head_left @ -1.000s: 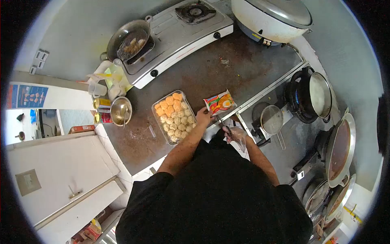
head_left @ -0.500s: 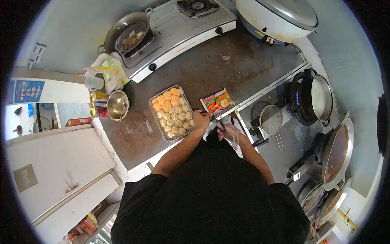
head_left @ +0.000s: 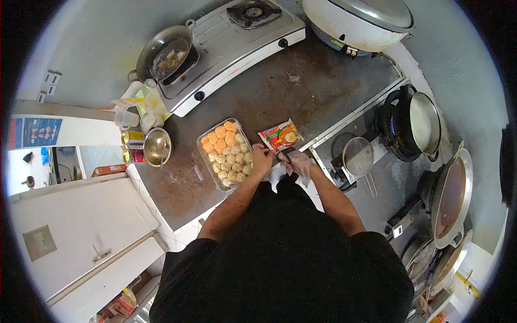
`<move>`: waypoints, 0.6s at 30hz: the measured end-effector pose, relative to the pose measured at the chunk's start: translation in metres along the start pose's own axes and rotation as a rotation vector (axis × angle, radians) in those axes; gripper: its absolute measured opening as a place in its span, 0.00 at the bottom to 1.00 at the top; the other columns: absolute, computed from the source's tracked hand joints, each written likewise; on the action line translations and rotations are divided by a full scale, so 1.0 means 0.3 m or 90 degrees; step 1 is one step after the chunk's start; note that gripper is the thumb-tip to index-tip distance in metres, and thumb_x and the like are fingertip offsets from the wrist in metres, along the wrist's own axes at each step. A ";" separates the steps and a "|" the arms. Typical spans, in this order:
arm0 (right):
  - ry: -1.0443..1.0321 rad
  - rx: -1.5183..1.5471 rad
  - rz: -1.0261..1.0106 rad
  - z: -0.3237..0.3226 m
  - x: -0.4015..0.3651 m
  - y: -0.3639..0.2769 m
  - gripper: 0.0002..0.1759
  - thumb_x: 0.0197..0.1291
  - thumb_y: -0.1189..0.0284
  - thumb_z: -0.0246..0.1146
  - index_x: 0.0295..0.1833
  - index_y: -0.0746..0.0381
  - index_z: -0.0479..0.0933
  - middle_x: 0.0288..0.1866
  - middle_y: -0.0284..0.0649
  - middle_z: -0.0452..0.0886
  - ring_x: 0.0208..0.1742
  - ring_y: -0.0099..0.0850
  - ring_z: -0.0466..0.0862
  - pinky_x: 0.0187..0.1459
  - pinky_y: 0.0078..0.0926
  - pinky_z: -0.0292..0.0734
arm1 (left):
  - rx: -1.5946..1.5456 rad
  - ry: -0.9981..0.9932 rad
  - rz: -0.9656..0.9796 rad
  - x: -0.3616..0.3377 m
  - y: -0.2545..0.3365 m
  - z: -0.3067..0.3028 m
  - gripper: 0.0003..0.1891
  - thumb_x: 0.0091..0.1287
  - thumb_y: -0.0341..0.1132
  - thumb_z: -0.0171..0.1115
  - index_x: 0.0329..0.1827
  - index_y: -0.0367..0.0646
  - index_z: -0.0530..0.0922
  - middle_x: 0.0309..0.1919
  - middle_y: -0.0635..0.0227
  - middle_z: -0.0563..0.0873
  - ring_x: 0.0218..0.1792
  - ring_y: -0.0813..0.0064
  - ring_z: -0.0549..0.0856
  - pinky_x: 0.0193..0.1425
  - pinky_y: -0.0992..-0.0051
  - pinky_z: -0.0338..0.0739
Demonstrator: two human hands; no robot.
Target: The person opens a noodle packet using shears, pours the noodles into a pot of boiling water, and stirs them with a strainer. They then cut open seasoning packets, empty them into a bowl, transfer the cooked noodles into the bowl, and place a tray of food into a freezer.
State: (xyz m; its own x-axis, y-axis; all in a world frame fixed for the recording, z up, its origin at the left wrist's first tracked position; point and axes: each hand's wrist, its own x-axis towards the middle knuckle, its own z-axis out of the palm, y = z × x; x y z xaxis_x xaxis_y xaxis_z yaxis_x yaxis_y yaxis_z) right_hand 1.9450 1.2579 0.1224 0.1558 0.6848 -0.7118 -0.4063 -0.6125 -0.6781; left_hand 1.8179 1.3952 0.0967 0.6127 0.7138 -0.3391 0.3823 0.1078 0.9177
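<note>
Instant-noodle packet [head_left: 282, 135], one, is at the near edge of the tabletop [head_left: 258, 97], right of one plastic tray [head_left: 211, 168]. Left hand [head_left: 262, 160] appears to pinch the packet's near corner; gloved right hand [head_left: 296, 163] grips one dark tool [head_left: 288, 158], apparently scissors. Sound practice: edge held taut, left fingertips clear of the cut. Coated balls [head_left: 229, 156] in the tray: too crowded to count reliably. Beyond: one metal bowl [head_left: 153, 141], two cans [head_left: 133, 137].
</note>
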 end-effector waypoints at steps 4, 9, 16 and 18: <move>-0.041 0.248 0.065 0.067 -0.044 -0.127 0.24 0.54 0.45 0.68 0.30 0.56 0.75 0.19 0.30 0.72 0.18 0.22 0.72 0.20 0.24 0.66 | 0.069 -0.111 0.037 -0.015 0.101 -0.069 0.23 0.61 0.27 0.67 0.51 0.35 0.61 0.38 0.53 0.81 0.40 0.64 0.85 0.41 0.69 0.82; -0.007 0.197 0.026 0.083 -0.002 -0.182 0.23 0.55 0.47 0.68 0.33 0.57 0.75 0.19 0.29 0.71 0.17 0.21 0.72 0.18 0.23 0.64 | -0.087 -0.192 -0.068 -0.014 0.132 -0.151 0.23 0.62 0.21 0.63 0.54 0.36 0.60 0.46 0.52 0.80 0.40 0.66 0.84 0.44 0.70 0.85; 0.059 -0.457 -0.289 -0.144 0.029 -0.169 0.18 0.63 0.58 0.61 0.43 0.64 0.77 0.34 0.40 0.83 0.30 0.30 0.83 0.30 0.27 0.78 | 0.346 -0.052 0.184 -0.032 0.256 -0.229 0.12 0.60 0.27 0.61 0.46 0.40 0.75 0.31 0.56 0.85 0.36 0.57 0.86 0.47 0.58 0.77; 0.425 -0.565 -0.066 -0.179 -0.090 -0.282 0.16 0.62 0.63 0.60 0.48 0.64 0.78 0.44 0.48 0.85 0.42 0.41 0.86 0.44 0.36 0.81 | 0.426 -0.044 0.287 -0.036 0.260 -0.216 0.11 0.60 0.30 0.61 0.45 0.40 0.77 0.32 0.56 0.85 0.37 0.55 0.85 0.51 0.56 0.75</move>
State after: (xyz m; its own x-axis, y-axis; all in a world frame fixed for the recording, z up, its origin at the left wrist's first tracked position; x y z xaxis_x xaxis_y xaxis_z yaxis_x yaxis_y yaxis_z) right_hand 2.0235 1.2700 0.1892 0.7129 0.5630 -0.4181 0.3831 -0.8121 -0.4402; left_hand 1.7963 1.4408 0.1853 0.8396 0.5431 0.0013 0.4079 -0.6321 0.6588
